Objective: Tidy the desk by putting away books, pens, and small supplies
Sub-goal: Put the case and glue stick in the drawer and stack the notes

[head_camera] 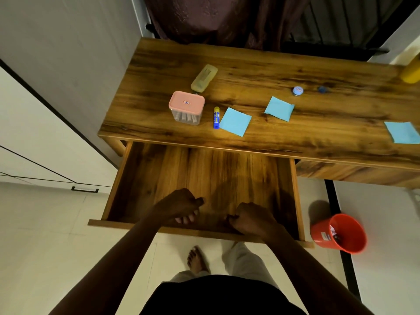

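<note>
The wooden desk [295, 64] has its wide drawer [204, 173] pulled out, and nothing lies inside it. My left hand [179, 204] is curled with its fingers hooked just behind the drawer's front panel [118, 225]. My right hand [252, 220] is a fist closed over the same panel further right. On the desk lie a pink-lidded clear box [186, 108], a pale yellow case [204, 78], a blue-and-yellow glue stick [216, 117], three blue paper squares [235, 121] [279, 108] [402, 132], a small round blue tin [298, 90] and a tiny blue item [322, 89].
A red bin [338, 233] stands on the floor to the right of the drawer. A white cabinet with a black handle [84, 189] is at the left. A yellow object [411, 71] sits at the desk's far right edge. My bare foot [196, 260] is below the drawer front.
</note>
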